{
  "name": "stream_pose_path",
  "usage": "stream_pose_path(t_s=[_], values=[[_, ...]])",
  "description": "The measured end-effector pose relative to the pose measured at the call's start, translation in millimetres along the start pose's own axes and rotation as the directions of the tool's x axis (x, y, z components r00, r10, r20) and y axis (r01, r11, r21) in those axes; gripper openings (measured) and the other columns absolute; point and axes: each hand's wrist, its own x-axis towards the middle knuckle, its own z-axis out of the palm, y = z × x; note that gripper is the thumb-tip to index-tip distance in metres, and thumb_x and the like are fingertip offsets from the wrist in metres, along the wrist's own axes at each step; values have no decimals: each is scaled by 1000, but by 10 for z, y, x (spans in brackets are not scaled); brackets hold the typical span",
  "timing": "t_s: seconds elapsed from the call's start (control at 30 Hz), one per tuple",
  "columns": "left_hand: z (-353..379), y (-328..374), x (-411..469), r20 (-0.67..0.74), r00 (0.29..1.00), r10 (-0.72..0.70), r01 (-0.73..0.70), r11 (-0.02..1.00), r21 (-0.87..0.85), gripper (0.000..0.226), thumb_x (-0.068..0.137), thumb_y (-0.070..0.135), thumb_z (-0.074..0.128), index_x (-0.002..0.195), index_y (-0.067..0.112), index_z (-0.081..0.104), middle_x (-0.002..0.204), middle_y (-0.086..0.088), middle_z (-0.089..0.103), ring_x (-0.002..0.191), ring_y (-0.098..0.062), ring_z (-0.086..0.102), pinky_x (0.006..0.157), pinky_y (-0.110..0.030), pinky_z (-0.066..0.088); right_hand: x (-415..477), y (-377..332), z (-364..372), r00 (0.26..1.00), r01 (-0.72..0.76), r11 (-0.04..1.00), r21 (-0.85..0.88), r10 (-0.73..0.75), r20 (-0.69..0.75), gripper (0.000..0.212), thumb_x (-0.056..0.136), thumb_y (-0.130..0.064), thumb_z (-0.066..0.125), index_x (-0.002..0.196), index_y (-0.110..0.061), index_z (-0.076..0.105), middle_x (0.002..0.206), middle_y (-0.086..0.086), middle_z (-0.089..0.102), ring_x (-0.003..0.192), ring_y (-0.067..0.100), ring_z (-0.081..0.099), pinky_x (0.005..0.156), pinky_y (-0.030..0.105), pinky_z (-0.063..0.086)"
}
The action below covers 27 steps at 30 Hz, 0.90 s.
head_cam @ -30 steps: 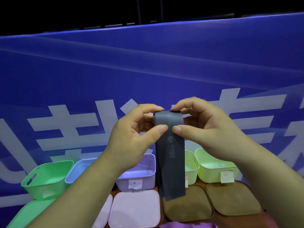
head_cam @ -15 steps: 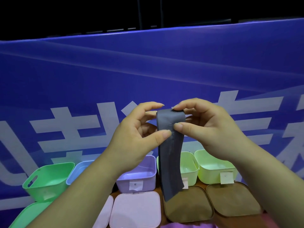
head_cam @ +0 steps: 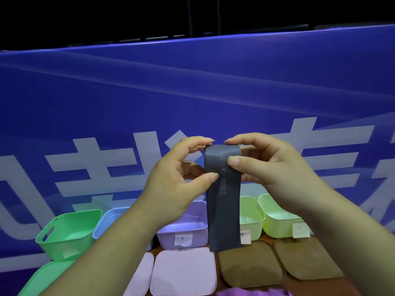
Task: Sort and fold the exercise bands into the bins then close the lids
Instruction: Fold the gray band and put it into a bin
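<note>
Both hands raised above the bins. Left hand and right hand each pinch the top fold of the grey band; it hangs straight down, its lower end in front of the purple bin. Lids lie off, on the near surface. Risk: the slick band may slip from these light fingertip pinches and the fold spring open, or it lands in the wrong bin.
</note>
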Motion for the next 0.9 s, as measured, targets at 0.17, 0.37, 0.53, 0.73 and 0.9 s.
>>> stream_pose_path(t_s=[0.17, 0.37, 0.53, 0.73, 0.9], values=[[-194, -72, -29, 24, 999, 23, -24, 998, 65, 44, 83, 26, 72, 120, 44, 57, 116, 19, 64, 103, -17, 69, 87, -37, 61, 76, -16, 178, 998, -55, 998, 44, 55, 7, 24, 88, -18, 67, 112, -21, 67, 93, 8, 75, 84, 24, 74, 71, 32, 60], [-444, -168, -48, 20, 999, 33, -32, 999, -42, 39, 83, 18, 73, 116, 37, 63, 111, 11, 69, 104, -22, 70, 86, -35, 61, 168, -10, 399, 999, -16, 997, -76, 20, 48, 28, 87, -25, 67, 115, -29, 64, 103, -2, 71, 94, 19, 72, 78, 33, 61], [-630, -190, -45, -10, 999, 32, -33, 987, -160, 38, 84, 7, 72, 111, 33, 66, 104, 3, 73, 96, -24, 71, 80, -30, 61, 204, -25, 568, 994, 96, 982, -160, -87, 66, 38, 81, -15, 74, 115, -27, 63, 111, -13, 66, 94, 19, 71, 77, 23, 58], [-806, -212, -55, 35, 999, 11, -6, 989, -145, 43, 89, 3, 69, 118, 35, 62, 108, 9, 71, 99, -19, 71, 78, -25, 59, 281, -27, 750, 993, 114, 977, -178, -112, 26, 36, 82, -12, 74, 113, -27, 64, 108, -13, 67, 93, 22, 70, 76, 28, 60], [-877, -277, -84, 86, 995, -42, 52, 991, -123, 69, 84, 1, 75, 136, 39, 51, 123, 13, 65, 99, -24, 73, 82, -35, 62, 334, -23, 837, 995, 84, 982, -169, -90, -29, 36, 82, -11, 74, 114, -25, 65, 107, -12, 67, 93, 17, 71, 72, 25, 59]])
